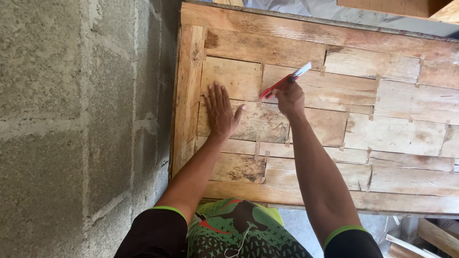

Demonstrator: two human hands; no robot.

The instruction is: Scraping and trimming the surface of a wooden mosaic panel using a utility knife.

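Near the wooden panel (311, 114)'s left edge — left hand (220, 111) flat, fingers spread; right hand (289, 98) gripping 1 red-and-white marker (285, 80), no mark visible yet.

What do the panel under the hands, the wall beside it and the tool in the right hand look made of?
Panel: rough unfinished wood, grain and dark stains showing. Wall: bare grey concrete block, mortar joints visible. Tool in the right hand: red body, probably plastic, with a pale tip.
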